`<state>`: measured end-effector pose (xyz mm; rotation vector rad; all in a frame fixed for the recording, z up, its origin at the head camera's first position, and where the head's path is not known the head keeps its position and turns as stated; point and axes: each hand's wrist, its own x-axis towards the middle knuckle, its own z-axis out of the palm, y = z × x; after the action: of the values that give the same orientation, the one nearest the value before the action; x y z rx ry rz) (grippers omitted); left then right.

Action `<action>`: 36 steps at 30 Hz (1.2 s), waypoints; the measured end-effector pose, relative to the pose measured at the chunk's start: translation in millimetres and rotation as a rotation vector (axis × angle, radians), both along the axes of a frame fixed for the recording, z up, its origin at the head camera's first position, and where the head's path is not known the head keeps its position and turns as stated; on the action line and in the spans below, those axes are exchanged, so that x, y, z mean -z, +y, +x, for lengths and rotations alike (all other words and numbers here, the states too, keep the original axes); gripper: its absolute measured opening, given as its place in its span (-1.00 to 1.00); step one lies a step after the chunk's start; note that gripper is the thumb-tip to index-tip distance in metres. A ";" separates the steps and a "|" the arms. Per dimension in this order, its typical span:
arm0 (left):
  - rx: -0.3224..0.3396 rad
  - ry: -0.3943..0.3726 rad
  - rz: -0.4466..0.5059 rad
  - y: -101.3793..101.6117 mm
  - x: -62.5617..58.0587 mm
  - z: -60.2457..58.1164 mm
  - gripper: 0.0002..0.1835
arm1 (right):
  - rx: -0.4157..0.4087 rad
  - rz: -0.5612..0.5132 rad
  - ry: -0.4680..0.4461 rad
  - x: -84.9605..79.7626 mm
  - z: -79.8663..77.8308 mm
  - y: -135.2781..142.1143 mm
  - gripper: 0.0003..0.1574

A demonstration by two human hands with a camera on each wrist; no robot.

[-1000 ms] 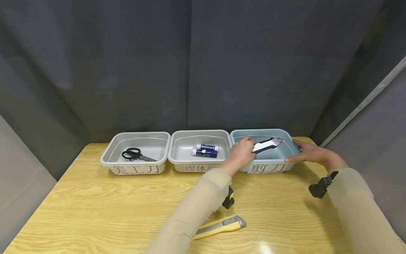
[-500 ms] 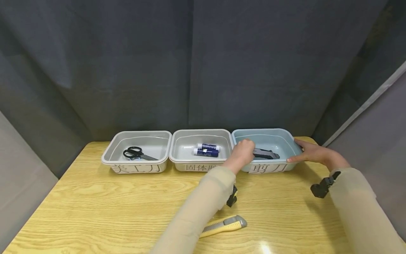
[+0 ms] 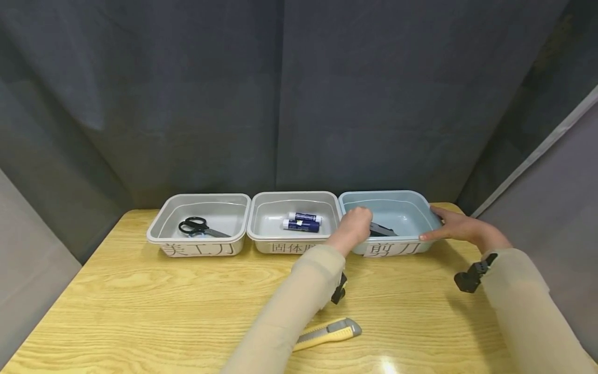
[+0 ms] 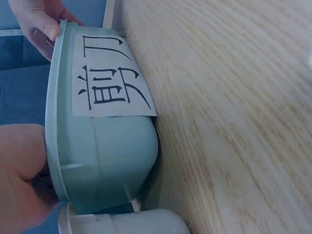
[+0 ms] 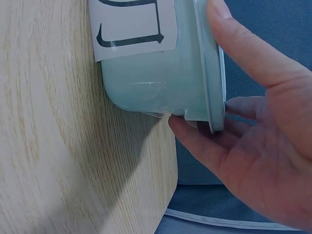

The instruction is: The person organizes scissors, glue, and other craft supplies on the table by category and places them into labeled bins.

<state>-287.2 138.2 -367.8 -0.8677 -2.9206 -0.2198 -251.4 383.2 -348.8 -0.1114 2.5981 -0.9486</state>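
Observation:
My left hand (image 3: 353,228) reaches over the near left of a light blue bin (image 3: 411,214) and holds a grey and black utility knife (image 3: 382,230) low inside it. The front rim and my fingers hide part of the knife. At the bin's right end, my right hand (image 3: 455,228) grips the rim. In the right wrist view its thumb lies on the rim of the bin (image 5: 146,87), and its fingers sit against the outside. A paper label with black characters (image 4: 109,80) is stuck on the bin's front in the left wrist view.
Left of the blue bin stands a grey bin (image 3: 266,214) with two glue sticks (image 3: 302,225). Farther left, another grey bin (image 3: 163,223) contains black-handled scissors (image 3: 201,227). A yellow utility knife (image 3: 329,332) lies near the table's front, partly behind my left sleeve.
The utility knife has gone down into the blue bin with my left hand, and less of it shows. My right hand has stayed on the bin's right end.

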 end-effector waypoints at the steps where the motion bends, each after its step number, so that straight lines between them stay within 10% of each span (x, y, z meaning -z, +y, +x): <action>1: 0.000 0.000 -0.001 0.0 0.2 -0.3 -0.81 | 0.001 0.000 -0.001 0.0 0.0 -0.2 0.39; 36: 0.197 0.003 0.091 -45.2 -30.7 32.7 -0.74 | -0.021 -0.002 0.005 -0.1 0.4 2.6 0.32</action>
<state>-254.4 92.9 -337.1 -1.1384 -2.7960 -0.3616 -251.0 385.9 -348.7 -0.1410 2.5958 -0.9450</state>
